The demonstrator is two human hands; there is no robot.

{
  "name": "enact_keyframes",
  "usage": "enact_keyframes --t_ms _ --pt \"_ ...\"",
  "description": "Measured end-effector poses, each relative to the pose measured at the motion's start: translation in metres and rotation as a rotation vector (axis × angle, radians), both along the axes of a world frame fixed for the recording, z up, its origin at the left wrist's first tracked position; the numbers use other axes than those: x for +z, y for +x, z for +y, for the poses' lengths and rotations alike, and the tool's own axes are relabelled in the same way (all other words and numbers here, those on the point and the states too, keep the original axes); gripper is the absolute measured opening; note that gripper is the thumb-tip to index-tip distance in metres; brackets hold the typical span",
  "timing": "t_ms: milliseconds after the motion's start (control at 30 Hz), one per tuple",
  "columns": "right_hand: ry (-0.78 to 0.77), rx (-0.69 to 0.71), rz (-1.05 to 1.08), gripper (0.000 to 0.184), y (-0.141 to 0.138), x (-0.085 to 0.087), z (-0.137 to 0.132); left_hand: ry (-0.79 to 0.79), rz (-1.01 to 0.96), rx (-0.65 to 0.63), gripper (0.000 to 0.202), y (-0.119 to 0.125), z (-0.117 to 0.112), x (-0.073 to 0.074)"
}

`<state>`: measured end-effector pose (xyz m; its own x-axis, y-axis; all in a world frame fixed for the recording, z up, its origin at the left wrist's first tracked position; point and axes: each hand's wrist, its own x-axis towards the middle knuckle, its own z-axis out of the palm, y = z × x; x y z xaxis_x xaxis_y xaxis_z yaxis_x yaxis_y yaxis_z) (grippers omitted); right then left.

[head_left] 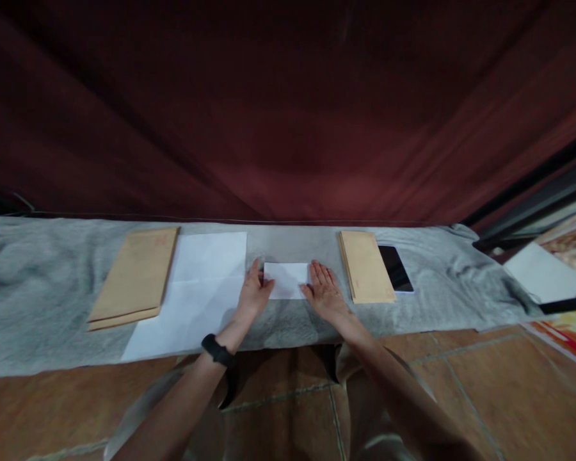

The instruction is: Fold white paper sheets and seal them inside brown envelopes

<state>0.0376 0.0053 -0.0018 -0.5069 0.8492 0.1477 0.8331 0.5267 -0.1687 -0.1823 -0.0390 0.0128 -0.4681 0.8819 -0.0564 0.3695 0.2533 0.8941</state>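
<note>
A small folded piece of white paper (286, 280) lies flat on the grey cloth between my two hands. My left hand (253, 293) is at its left edge, the thumb resting on the paper and the index finger stretched out apart from it. The other fingers of that hand are partly hidden. On the paper's right edge my right hand (326, 294) lies flat, fingers stretched out and thumb over the sheet.
Larger white sheets (206, 269) lie to the left, partly under a stack of brown envelopes (132, 275). Smaller brown envelopes (367, 267) lie to the right, beside a dark-screened phone (396, 269). Grey cloth (451, 275) covers the surface; a dark red curtain (288, 128) hangs behind.
</note>
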Motion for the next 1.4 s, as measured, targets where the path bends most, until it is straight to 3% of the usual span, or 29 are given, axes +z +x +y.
enact_keyframes --t_ms 133,333,433,567,700,800,900,1033,1133,1267,1400 --pt "-0.038 0.012 0.069 0.062 -0.002 0.010 0.001 0.029 -0.326 0.064 0.079 0.001 0.001 0.006" --pt "-0.084 0.321 0.246 0.050 -0.006 0.038 -0.004 0.172 -0.605 0.074 0.072 0.008 -0.002 0.029" --pt "-0.229 0.159 0.496 0.038 -0.007 0.047 -0.001 0.214 -0.735 0.070 0.065 0.011 0.000 0.039" --pt "-0.615 -0.163 1.157 0.040 -0.012 0.050 0.008 0.155 -0.855 0.068 0.061 0.017 0.001 0.043" --pt "-1.005 -0.220 1.516 0.047 -0.022 0.049 0.005 0.123 -0.814 -0.112 0.064 0.031 -0.004 0.036" --pt "-1.108 -0.182 1.523 0.045 -0.026 0.048 0.000 0.175 -0.727 -0.204 0.061 0.034 -0.003 0.032" --pt "-1.058 -0.190 1.505 0.041 -0.021 0.048 0.004 0.193 -0.544 -0.183 0.056 0.022 0.003 0.032" --pt "-0.970 -0.302 1.508 0.035 -0.005 0.048 0.021 0.169 -0.405 -0.223 0.047 -0.001 0.007 0.038" --pt "-1.023 -0.330 1.393 0.033 0.006 0.045 0.027 0.144 -0.420 -0.158 0.047 -0.010 0.007 0.041" --pt "-1.191 -0.241 1.204 0.029 0.010 0.039 0.021 0.190 -0.405 -0.033 0.056 -0.012 0.011 0.034" --pt "-1.223 -0.243 1.148 0.027 0.008 0.035 0.015 0.223 -0.116 0.029 0.060 -0.013 0.015 0.023"
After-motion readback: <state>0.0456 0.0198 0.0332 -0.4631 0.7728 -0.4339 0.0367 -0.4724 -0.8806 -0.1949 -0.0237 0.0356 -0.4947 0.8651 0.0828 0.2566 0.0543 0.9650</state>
